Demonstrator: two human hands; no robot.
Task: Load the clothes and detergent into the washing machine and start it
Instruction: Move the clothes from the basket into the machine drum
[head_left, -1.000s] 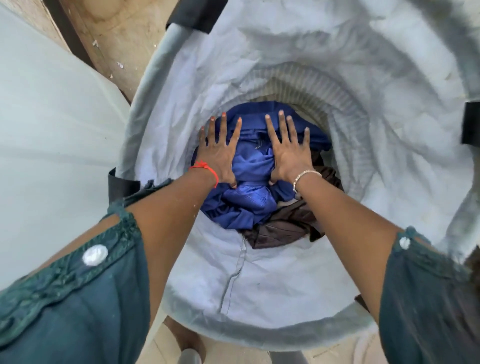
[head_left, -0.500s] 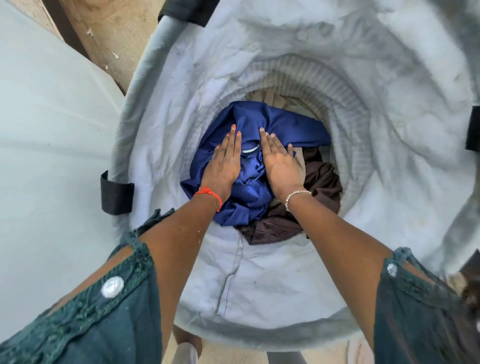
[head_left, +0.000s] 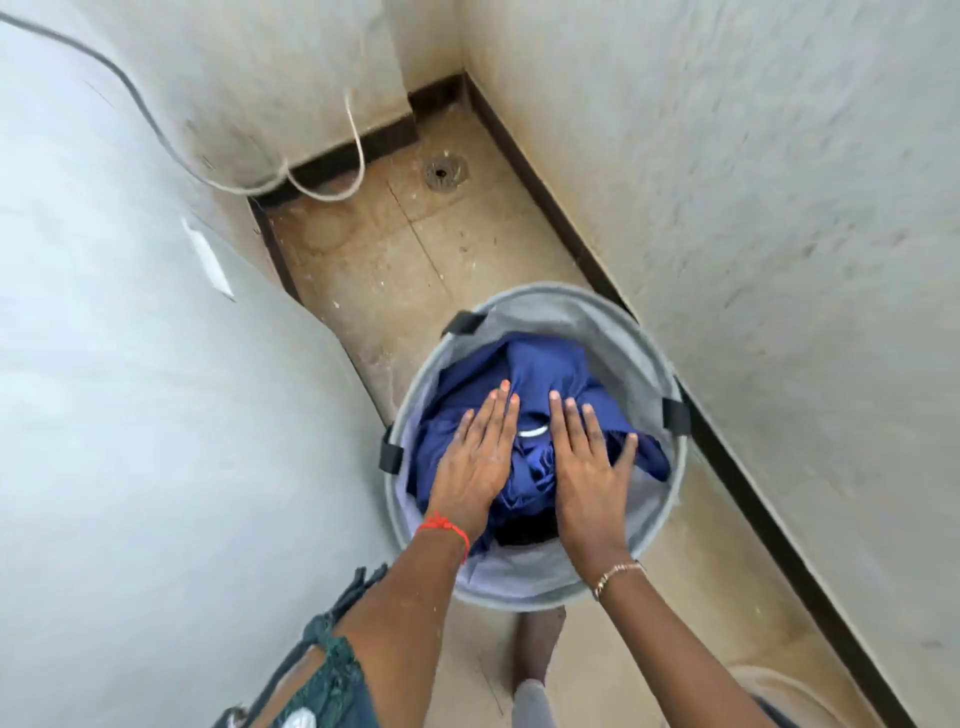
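Clothes (head_left: 540, 374) in the basket (head_left: 636, 358) lie under the flat, open left hand (head_left: 475, 465) and right hand (head_left: 589, 470); loading, detergent and starting remain.

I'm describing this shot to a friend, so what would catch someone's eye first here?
Two flat hands, the left hand and the right hand, press on a heap of blue clothes in a round grey laundry basket at centre. Behind it, a floor drain lies near the far corner.
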